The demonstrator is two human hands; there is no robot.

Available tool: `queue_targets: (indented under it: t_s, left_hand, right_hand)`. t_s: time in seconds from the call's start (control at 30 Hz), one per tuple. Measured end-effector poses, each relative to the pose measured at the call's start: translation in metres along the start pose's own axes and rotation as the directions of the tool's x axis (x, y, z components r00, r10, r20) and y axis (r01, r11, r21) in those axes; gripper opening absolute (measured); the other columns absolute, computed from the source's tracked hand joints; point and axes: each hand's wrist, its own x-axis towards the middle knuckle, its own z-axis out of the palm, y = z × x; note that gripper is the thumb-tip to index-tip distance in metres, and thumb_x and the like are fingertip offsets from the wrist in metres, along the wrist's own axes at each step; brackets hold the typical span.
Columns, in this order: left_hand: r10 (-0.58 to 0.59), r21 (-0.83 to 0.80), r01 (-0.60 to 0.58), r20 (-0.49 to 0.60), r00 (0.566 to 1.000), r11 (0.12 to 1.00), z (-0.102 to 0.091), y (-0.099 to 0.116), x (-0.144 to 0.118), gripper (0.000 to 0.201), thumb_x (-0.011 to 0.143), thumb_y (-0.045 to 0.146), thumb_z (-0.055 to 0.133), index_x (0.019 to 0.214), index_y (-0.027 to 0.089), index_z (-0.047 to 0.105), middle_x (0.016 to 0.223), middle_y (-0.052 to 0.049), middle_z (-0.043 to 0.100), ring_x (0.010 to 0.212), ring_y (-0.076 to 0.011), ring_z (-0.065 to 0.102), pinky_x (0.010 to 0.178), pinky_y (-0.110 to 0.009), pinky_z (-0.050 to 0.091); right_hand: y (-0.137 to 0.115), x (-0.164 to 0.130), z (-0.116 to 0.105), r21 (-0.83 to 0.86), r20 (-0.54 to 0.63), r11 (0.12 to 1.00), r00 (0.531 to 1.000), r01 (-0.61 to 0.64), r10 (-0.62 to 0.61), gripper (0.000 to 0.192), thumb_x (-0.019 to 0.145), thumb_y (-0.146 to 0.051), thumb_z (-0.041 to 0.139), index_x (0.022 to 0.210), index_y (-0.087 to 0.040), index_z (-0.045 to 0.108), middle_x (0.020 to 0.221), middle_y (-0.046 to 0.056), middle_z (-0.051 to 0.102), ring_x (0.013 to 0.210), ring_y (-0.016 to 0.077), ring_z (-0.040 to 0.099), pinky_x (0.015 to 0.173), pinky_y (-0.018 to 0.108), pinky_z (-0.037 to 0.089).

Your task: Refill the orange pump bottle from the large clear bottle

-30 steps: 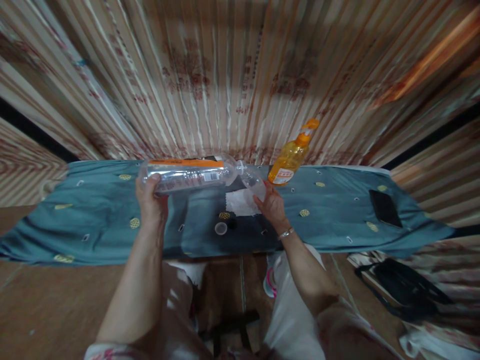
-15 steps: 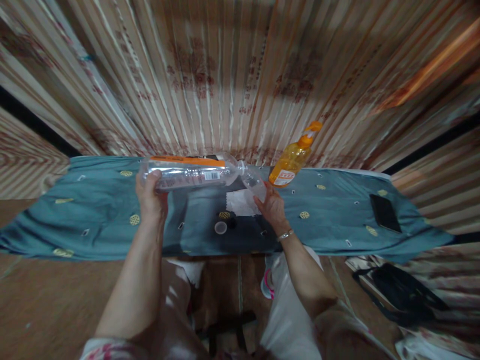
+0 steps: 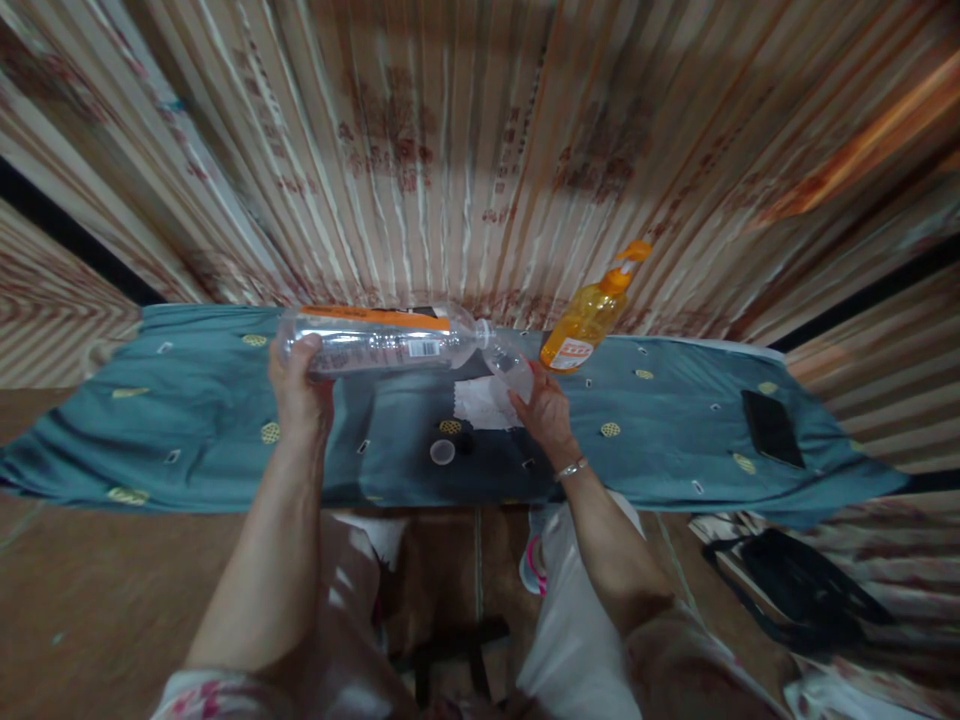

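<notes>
Little has shifted since a second ago: my left hand (image 3: 298,385) stays wrapped round the base of the clear bottle (image 3: 375,340), held sideways above the teal cloth (image 3: 187,440), and my right hand (image 3: 546,412) pinches a small clear cup (image 3: 514,365) at its mouth. Both look light, thin and crushable, so I grip gently. Beneath lie a cap (image 3: 442,452) and white paper (image 3: 484,402); beyond, an orange bottle (image 3: 581,325) crowds the right, open cloth lies left.

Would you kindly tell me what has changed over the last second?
Almost nothing. The left hand still holds the clear bottle on its side, its mouth at the small cup in the right hand. The view shifted slightly. The cap, orange bottle and phone stayed put.
</notes>
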Motion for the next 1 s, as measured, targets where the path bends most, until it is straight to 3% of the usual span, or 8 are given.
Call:
queue_targets:
  t_s: [0.2, 0.47, 0.7, 0.83, 1.0]
  left_hand:
    - [0.0, 0.005, 0.0, 0.022, 1.0, 1.0, -0.0015, 0.0001, 0.0004, 0.09, 0.053, 0.066, 0.115, 0.122, 0.026, 0.075, 0.098, 0.003, 0.066, 0.089, -0.021, 0.063, 0.097, -0.044, 0.067]
    - [0.007, 0.02, -0.007, 0.02, 1.0, 1.0, -0.0061, -0.0036, 0.0034, 0.098, 0.053, 0.069, 0.117, 0.131, 0.024, 0.077, 0.106, -0.002, 0.071, 0.099, -0.026, 0.07, 0.097, -0.044, 0.067]
    - [-0.017, 0.04, 0.017, -0.01, 1.0, 0.999, -0.0092, -0.0084, 0.005, 0.084, 0.055, 0.072, 0.115, 0.114, 0.027, 0.074, 0.101, 0.001, 0.072, 0.09, -0.0207, 0.064, 0.09, -0.037, 0.063]
    - [-0.007, 0.014, 0.007, -0.003, 1.0, 1.0, -0.0088, -0.0078, 0.0066, 0.084, 0.051, 0.068, 0.118, 0.11, 0.026, 0.074, 0.1, 0.0, 0.072, 0.095, -0.0229, 0.067, 0.098, -0.044, 0.068]
    - [0.016, 0.017, -0.016, 0.027, 1.0, 1.0, -0.0089, -0.0069, 0.0071, 0.083, 0.052, 0.069, 0.118, 0.106, 0.026, 0.071, 0.099, 0.001, 0.069, 0.096, -0.0233, 0.068, 0.099, -0.046, 0.069]
  right_hand:
    - [-0.0045, 0.0005, -0.0049, -0.038, 0.041, 0.999, 0.999, -0.029, 0.031, 0.066, 0.118, -0.039, 0.083, 0.176, -0.011, 0.068, 0.161, 0.033, 0.087, 0.152, 0.0455, 0.086, 0.132, 0.062, 0.073]
    - [0.0006, -0.0017, -0.0014, 0.028, -0.03, 0.999, 0.999, 0.041, -0.04, 0.065, 0.121, -0.044, 0.073, 0.177, -0.013, 0.068, 0.156, 0.031, 0.089, 0.147, 0.0447, 0.085, 0.129, 0.062, 0.074]
    - [-0.0004, -0.0018, -0.0008, -0.003, -0.027, 1.0, 0.999, 0.023, -0.023, 0.063, 0.119, -0.04, 0.073, 0.176, -0.013, 0.067, 0.157, 0.031, 0.088, 0.147, 0.0445, 0.084, 0.129, 0.061, 0.073]
    - [-0.0021, -0.0019, -0.0034, -0.001, -0.009, 1.0, 1.0, 0.016, -0.016, 0.066, 0.117, -0.039, 0.073, 0.175, -0.007, 0.067, 0.16, 0.035, 0.087, 0.148, 0.0474, 0.085, 0.132, 0.066, 0.072]
    - [-0.004, -0.0016, -0.0041, -0.02, 0.0, 1.0, 1.0, 0.008, -0.008, 0.067, 0.117, -0.037, 0.075, 0.176, -0.006, 0.066, 0.163, 0.035, 0.086, 0.15, 0.0452, 0.084, 0.135, 0.064, 0.07]
